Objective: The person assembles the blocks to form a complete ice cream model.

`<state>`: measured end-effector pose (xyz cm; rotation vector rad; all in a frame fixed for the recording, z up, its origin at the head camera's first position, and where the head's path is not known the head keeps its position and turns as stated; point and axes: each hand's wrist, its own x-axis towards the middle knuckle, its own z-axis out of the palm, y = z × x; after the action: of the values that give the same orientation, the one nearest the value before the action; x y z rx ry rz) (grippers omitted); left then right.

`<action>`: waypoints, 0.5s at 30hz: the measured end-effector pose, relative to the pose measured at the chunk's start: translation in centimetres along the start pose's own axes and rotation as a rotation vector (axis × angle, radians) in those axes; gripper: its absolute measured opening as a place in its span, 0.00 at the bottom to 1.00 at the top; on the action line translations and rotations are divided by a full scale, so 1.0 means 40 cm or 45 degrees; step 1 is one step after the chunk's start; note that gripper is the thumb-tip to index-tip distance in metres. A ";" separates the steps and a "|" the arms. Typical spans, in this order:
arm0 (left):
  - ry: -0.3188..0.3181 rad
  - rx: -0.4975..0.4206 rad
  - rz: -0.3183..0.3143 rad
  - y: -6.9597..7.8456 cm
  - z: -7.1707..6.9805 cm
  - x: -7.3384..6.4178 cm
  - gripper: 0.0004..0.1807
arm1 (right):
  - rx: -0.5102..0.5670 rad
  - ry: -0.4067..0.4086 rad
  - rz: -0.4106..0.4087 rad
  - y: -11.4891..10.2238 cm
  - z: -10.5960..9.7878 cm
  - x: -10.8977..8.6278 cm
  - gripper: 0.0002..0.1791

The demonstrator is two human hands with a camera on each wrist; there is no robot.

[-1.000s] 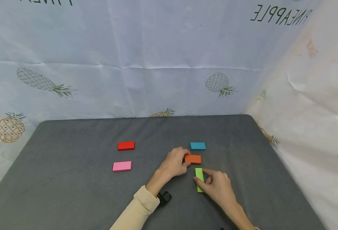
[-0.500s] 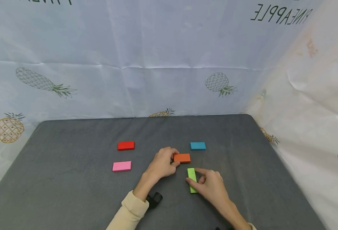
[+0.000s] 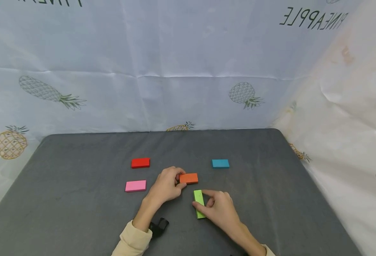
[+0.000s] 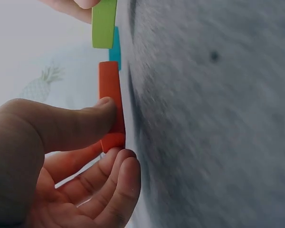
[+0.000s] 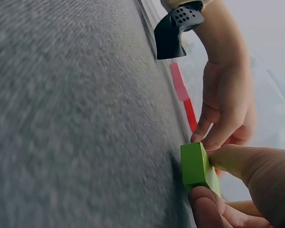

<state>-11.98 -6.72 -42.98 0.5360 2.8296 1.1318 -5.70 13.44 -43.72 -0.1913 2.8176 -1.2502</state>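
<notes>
My left hand (image 3: 166, 185) pinches an orange block (image 3: 189, 178) by its left end, thumb in front and fingers behind, as the left wrist view also shows. Closer to me and slightly right, a lime green block (image 3: 199, 204) stands lengthwise away from me, gripped between thumb and fingers of my right hand (image 3: 220, 209). In the right wrist view the green block (image 5: 194, 165) appears just off the cloth, with a shadow beside it. A gap separates the orange and green blocks.
On the dark grey table (image 3: 79, 213) lie a red block (image 3: 140, 163) and a pink block (image 3: 135, 186), left of my hands. A blue block (image 3: 220, 164) sits farther back on the right. A pineapple-print curtain (image 3: 188, 46) hangs behind the table.
Both hands have moved left across the table, carrying the orange and green blocks with them. The red, pink and blue blocks have stayed in place.
</notes>
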 end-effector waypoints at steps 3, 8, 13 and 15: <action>0.022 0.010 -0.020 -0.010 -0.006 -0.014 0.11 | 0.025 -0.023 -0.023 -0.007 0.013 0.003 0.25; 0.020 0.010 -0.046 -0.019 -0.016 -0.027 0.11 | 0.050 -0.057 -0.048 -0.022 0.034 0.010 0.24; 0.025 0.015 -0.069 -0.025 -0.023 -0.029 0.12 | 0.066 -0.076 -0.071 -0.044 0.055 0.022 0.24; 0.029 0.018 -0.072 -0.027 -0.024 -0.029 0.12 | 0.076 -0.085 -0.071 -0.050 0.061 0.026 0.24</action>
<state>-11.36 -8.47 -43.09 0.4433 2.8547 1.1157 -6.32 10.20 -43.87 -0.3053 2.7324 -1.3116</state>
